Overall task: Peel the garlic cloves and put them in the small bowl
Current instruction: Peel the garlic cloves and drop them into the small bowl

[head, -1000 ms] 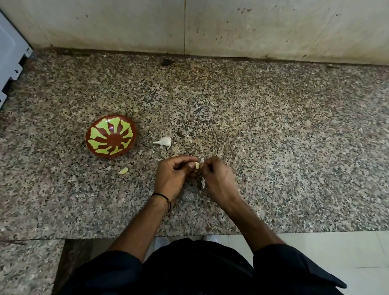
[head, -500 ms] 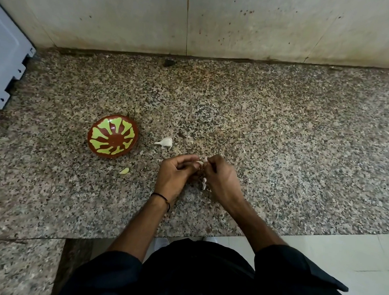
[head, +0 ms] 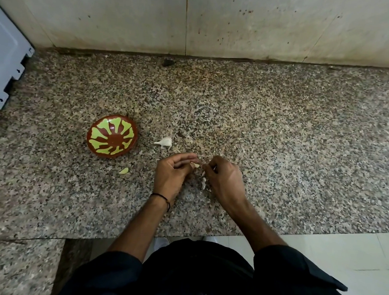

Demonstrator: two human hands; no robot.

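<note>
left hand (head: 172, 175) curled, pinching garlic clove (head: 196, 164), right hand (head: 226, 181) pinching its loose skin (head: 203, 182), hands nearly touching, clove axis roughly left-right

My left hand (head: 171, 176) and right hand (head: 226, 182) meet at the fingertips, both pinching the garlic clove (head: 196, 165), forearms angled inward.

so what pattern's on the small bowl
Small bowl: reddish-brown with yellow-green petal-like spokes; shows best in the head view.
</note>
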